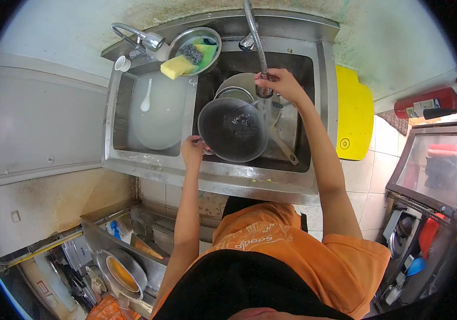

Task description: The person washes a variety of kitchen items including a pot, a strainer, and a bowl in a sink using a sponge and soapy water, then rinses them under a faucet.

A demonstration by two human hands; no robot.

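Note:
My left hand [193,153] grips the left edge of a dark, round pan [232,134], tilted over the right sink basin [306,140]. Whether it holds a handle or the rim is hard to tell. My right hand [284,83] is closed around the spray head [263,92] of a flexible metal faucet hose [257,38]. Water falls from the head beside the pan's right rim, and wet patches shine inside the pan. Beneath it in the basin lie a round metal vessel [234,85], partly hidden, and a utensil with a pale handle [284,147].
Cloudy water and a white spoon [147,96] are in the left basin [121,120]. Behind the divider, a metal bowl [215,38] holds sponges [178,68] and a steel scourer [192,54]. A yellow plastic panel [352,112] stands right of the sink. Another person's orange sleeve [108,308] shows lower left.

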